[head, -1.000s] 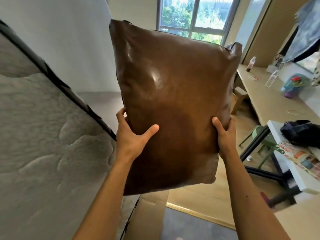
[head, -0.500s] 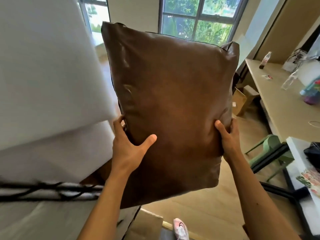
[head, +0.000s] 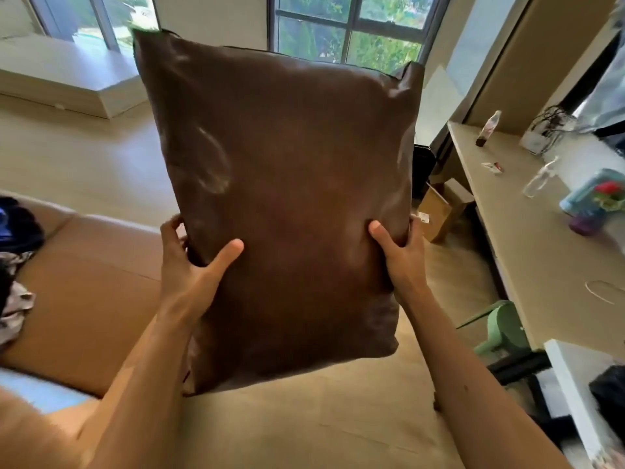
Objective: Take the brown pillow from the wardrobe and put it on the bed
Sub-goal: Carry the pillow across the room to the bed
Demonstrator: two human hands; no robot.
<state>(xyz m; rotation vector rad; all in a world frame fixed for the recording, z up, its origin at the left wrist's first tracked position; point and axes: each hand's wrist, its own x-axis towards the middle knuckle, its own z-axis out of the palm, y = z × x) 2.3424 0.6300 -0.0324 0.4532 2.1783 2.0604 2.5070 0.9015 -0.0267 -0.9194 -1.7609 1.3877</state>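
Note:
The brown leather-look pillow (head: 287, 184) stands upright in the air in front of me, filling the middle of the view. My left hand (head: 192, 269) grips its lower left edge with the thumb across the front. My right hand (head: 400, 255) grips the lower right edge the same way. Both arms reach up from the bottom of the frame. No bed or wardrobe shows clearly; the pillow hides what lies straight ahead.
A large cardboard box (head: 91, 282) lies at the left with dark clothes (head: 17, 228) on it. At the right, a long desk (head: 537, 252) carries bottles and small items; a green stool (head: 500, 330) stands under it. A low window platform (head: 67, 76) is far left.
The view has swung left: the upright mattress and white panel at the left are gone, and the cardboard box and window platform now show. Both hands keep the same hold on the pillow.

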